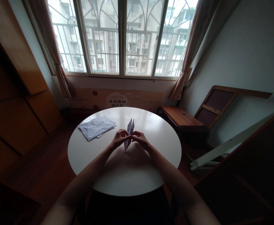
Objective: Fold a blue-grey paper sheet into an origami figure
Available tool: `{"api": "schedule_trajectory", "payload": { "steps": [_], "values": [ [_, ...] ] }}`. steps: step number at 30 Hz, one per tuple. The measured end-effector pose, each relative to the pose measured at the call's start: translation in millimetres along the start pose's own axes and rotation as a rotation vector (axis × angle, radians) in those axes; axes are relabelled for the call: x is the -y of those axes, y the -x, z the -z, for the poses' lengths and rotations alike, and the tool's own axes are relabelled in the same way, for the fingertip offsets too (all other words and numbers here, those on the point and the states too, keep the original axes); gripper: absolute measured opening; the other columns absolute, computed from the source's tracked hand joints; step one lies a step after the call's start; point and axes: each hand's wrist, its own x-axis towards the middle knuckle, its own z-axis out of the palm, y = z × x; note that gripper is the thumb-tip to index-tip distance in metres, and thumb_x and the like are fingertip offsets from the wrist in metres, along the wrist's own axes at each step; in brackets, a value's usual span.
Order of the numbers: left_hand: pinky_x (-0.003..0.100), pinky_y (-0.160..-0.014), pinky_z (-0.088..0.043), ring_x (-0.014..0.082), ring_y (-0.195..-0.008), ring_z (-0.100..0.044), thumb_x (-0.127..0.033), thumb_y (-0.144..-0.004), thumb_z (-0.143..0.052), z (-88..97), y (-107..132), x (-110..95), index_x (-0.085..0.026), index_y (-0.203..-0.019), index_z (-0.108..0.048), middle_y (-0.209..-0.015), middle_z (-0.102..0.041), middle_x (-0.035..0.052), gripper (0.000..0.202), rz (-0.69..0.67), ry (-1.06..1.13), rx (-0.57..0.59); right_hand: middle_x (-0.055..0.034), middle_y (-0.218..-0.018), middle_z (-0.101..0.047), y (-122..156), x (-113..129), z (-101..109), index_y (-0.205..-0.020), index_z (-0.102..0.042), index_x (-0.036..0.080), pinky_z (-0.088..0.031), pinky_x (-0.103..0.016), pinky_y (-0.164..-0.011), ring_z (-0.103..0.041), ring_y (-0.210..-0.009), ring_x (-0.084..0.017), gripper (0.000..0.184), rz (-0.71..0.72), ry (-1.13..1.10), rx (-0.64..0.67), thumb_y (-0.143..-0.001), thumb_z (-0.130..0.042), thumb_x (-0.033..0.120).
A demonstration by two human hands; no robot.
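Over the middle of a round white table [85,157], a folded piece of paper [129,126] is held up between both hands. Two narrow points rise at its top, and its lower end tapers to a single tip just above or on the tabletop; I cannot tell which. My left hand [120,138] pinches the paper's left side with thumb and fingers. From the other side my right hand [140,138] grips it, its fingertips close to those of the left. Several creased sheets of paper [97,126] lie in a loose pile at the table's back left.
Behind the table, a printed cardboard panel [141,97] stands below the barred window [121,37]. A low wooden table [181,116] is at the right, by a leaning wooden frame [219,101]. Wooden cabinets [17,122] line the left side.
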Motion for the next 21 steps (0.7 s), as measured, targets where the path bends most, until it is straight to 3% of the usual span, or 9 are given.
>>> {"api": "schedule_trajectory", "payload": {
  "steps": [5, 15, 21],
  "values": [
    [0.022, -0.052, -0.038, 0.0118, -0.057, -0.053, -0.047, -0.068, -0.077, -1.2, 1.5, -5.3, -0.014, -0.067, -0.061, -0.061, -0.056, -0.0012, 0.037, 0.075, 0.008, 0.048, -0.0021, -0.076, -0.064, -0.4, 0.0, 0.4, -0.077, -0.067, 0.015, -0.043, -0.028, -0.061, -0.059, -0.069, -0.015, 0.038, 0.020, 0.051, 0.007, -0.059, -0.081, 0.046],
    [0.025, -0.059, -0.044, 0.0173, -0.064, -0.062, -0.049, -0.073, -0.070, 1.1, 1.0, -0.7, -0.014, -0.073, -0.060, -0.066, -0.065, 0.0022, 0.037, 0.144, 0.120, 0.112, 0.0000, -0.069, -0.062, 1.1, 4.3, 0.2, -0.075, -0.067, 0.016, -0.038, -0.028, -0.061, -0.054, -0.064, -0.013, 0.034, 0.027, 0.057, -0.006, -0.060, -0.081, 0.043],
    [0.025, -0.061, -0.045, 0.0165, -0.064, -0.062, -0.046, -0.074, -0.068, 0.2, 0.5, -1.7, -0.013, -0.073, -0.063, -0.069, -0.066, 0.0025, 0.033, 0.154, 0.200, 0.082, -0.0019, -0.074, -0.064, 0.9, 4.2, 2.4, -0.077, -0.067, 0.016, -0.041, -0.028, -0.063, -0.057, -0.068, -0.014, 0.033, 0.015, 0.043, -0.004, -0.064, -0.078, 0.043]
  ]
}}
